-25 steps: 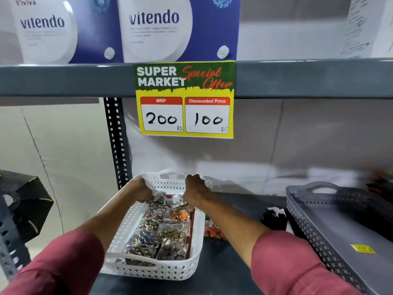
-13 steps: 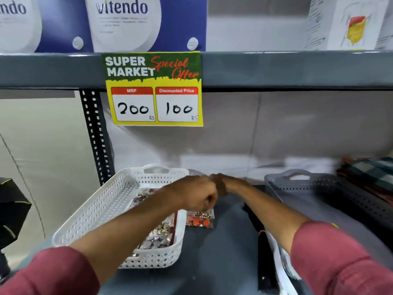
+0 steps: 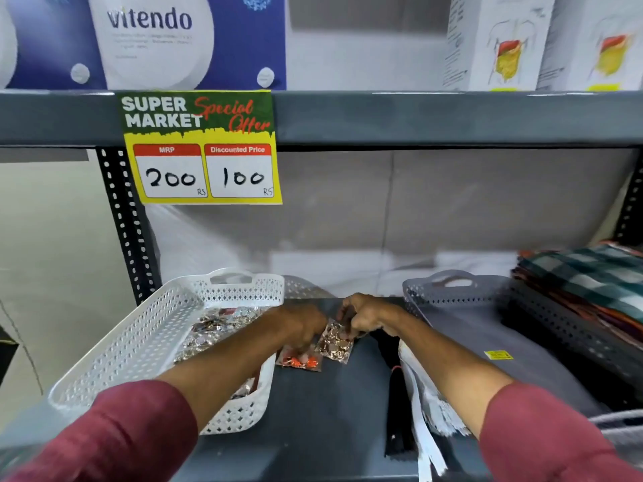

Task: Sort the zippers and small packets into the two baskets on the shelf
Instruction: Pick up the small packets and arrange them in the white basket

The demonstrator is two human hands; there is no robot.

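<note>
A white basket (image 3: 146,342) at the left holds several clear packets of small metal pieces (image 3: 215,328). A grey basket (image 3: 462,318) stands at the right, nothing visible in it but a yellow sticker. Between them on the dark shelf lie a packet with orange pieces (image 3: 301,360) and a packet of copper-coloured pieces (image 3: 335,344). My right hand (image 3: 365,316) pinches the copper packet's top edge. My left hand (image 3: 302,323) rests on the orange packet, fingers curled over it. Black zippers (image 3: 395,394) and white zippers (image 3: 422,408) lie under my right forearm.
Folded checked cloth (image 3: 584,276) is stacked at the far right behind the grey basket. A yellow price sign (image 3: 205,168) hangs from the upper shelf (image 3: 417,116), which carries boxes. A perforated black upright (image 3: 125,224) stands behind the white basket.
Both hands left the white basket and moved right to the shelf between the baskets. The right hand has taken hold of the copper packet; the view has shifted right.
</note>
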